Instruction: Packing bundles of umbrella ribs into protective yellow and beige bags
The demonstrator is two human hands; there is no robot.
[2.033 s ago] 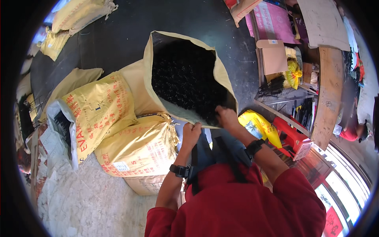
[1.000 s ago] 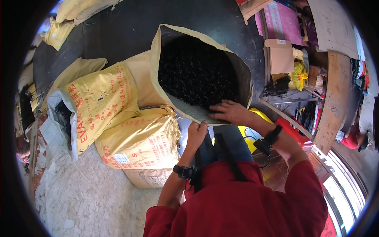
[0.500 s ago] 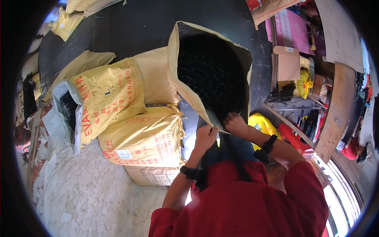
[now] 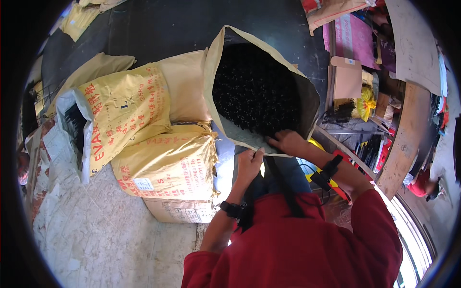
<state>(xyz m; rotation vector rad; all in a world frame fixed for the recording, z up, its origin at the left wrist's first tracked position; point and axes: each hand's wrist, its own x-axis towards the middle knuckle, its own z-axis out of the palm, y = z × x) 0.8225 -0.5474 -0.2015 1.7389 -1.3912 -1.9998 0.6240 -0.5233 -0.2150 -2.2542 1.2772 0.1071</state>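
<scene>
A large pale yellow sack point(image 4: 214, 86) stands in front of me with its mouth wide open. Many small black pieces point(image 4: 257, 89) fill its inside, too small to name. My left hand point(image 4: 249, 164) is closed, pinching the near rim of the sack between thumb and fingers. Just right of it, my right hand point(image 4: 291, 143) reaches over the same rim into the mouth. Its fingers are curled beside the black pieces and a pale patch of inner lining point(image 4: 240, 130); what they hold, if anything, is hidden.
To the left, an open yellow sack point(image 4: 132, 101) with a pale liner lies on another yellow sack point(image 4: 165, 165). A dark surface point(image 4: 158, 24) spans the back. At right are a cardboard piece point(image 4: 347, 79), a yellow plastic bag point(image 4: 366, 103) and a wooden board point(image 4: 406, 134).
The sack's mouth has widened and tilted to the right, showing more of the black pieces and lining. My right hand has moved slightly up and further over the rim; the left keeps its pinch.
</scene>
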